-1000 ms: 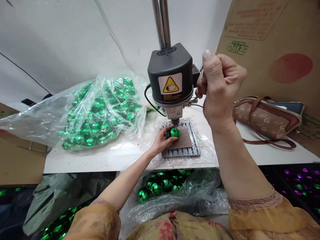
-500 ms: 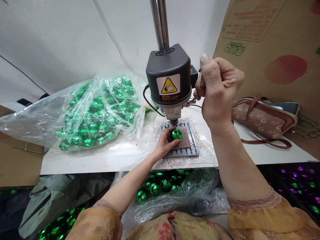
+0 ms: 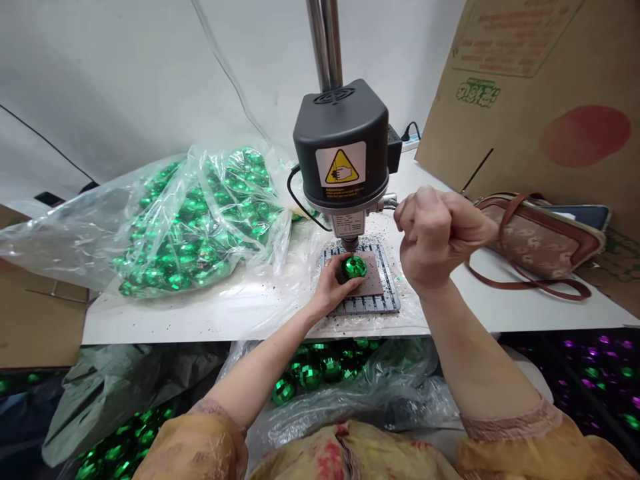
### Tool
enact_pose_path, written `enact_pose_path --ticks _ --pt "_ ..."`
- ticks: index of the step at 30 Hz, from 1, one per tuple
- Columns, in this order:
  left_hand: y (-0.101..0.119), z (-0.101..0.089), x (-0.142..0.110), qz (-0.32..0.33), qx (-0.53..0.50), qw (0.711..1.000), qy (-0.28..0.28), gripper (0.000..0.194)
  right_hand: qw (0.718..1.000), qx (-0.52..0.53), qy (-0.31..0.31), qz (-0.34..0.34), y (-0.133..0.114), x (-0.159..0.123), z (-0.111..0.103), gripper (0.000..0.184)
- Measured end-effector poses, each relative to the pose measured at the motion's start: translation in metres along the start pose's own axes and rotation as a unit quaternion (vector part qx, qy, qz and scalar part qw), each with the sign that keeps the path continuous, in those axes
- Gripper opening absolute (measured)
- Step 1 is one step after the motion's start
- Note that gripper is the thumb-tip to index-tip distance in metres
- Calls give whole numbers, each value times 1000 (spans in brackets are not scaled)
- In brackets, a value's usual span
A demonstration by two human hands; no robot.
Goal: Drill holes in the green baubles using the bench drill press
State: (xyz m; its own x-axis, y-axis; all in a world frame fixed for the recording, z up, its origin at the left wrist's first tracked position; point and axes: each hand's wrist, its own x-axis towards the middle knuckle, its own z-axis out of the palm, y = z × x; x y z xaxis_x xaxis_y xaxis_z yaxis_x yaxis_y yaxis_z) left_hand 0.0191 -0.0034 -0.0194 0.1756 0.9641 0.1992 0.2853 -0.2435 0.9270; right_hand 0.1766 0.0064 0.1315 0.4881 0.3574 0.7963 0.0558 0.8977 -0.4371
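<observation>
A small bench drill [image 3: 341, 153] with a black motor cap and a yellow warning label stands on the white table [image 3: 200, 313]. My left hand [image 3: 333, 288] pinches a faceted green ball [image 3: 355, 267] on the brown pad of the grey slotted drill base [image 3: 390, 293], directly under the chuck. My right hand [image 3: 435, 233] is a closed fist around the drill's feed lever [image 3: 387, 199], to the right of the drill head and low, near table height.
A clear plastic bag full of green balls [image 3: 200, 213] lies left of the drill. Another bag of green balls [image 3: 320, 373] hangs below the table edge. A brown handbag [image 3: 540, 233] and a leaning cardboard box [image 3: 530, 87] stand to the right. Purple balls [image 3: 600, 360] lie lower right.
My right hand has swung down with the lever from beside the motor cap to near table level. The drill head has come down onto the green ball. My left hand stays put.
</observation>
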Motion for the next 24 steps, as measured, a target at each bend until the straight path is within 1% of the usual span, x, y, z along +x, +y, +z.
enact_pose_path --ticks 3,6,13,19,24 --pt "1 0 0 -7 -32 999 5 62 999 39 12 -31 2 0 0 55" --pt "2 1 -1 -6 -46 999 7 61 998 45 10 -37 4 -1 -1 56" --pt "1 0 -1 2 -22 1000 2 60 996 61 -7 -69 11 -10 -9 56" --pt "4 -1 -2 7 -26 1000 8 59 997 25 -29 -65 11 -13 -14 56" --pt "3 0 -2 18 3 1000 -3 58 996 34 -40 -76 13 -16 -18 56"
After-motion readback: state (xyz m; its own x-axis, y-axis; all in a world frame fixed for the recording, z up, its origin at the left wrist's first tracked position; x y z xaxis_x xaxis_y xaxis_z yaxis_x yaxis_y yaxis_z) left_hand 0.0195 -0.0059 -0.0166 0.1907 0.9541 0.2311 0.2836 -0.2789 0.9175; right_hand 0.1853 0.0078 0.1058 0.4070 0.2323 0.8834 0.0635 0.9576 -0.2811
